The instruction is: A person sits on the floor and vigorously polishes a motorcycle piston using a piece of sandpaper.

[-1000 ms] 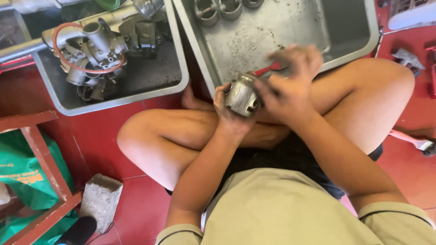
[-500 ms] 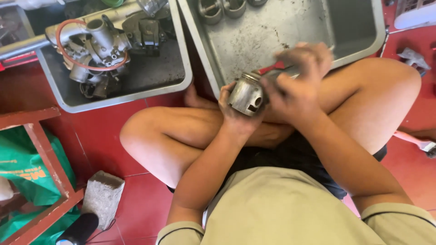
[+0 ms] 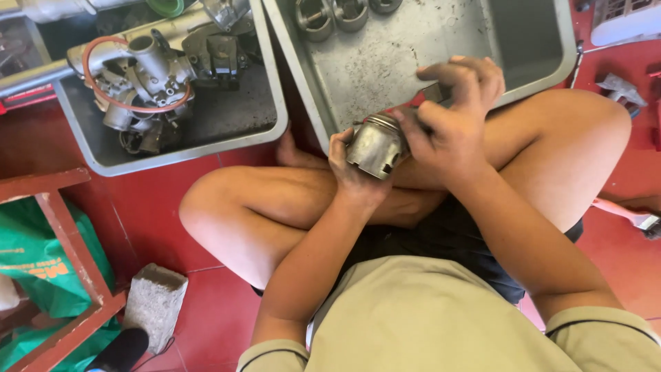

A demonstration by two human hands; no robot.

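Left hand (image 3: 351, 165) cupping the metal piston (image 3: 377, 145); right hand (image 3: 447, 117) pinching a red-handled tool (image 3: 432, 95) against it. Best kept steady, pressure light.

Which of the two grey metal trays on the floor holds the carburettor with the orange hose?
The left tray, beside the person's knee. The carburettor lies in it, while the right tray, above the hands holding the piston, holds only small round parts at its top edge.
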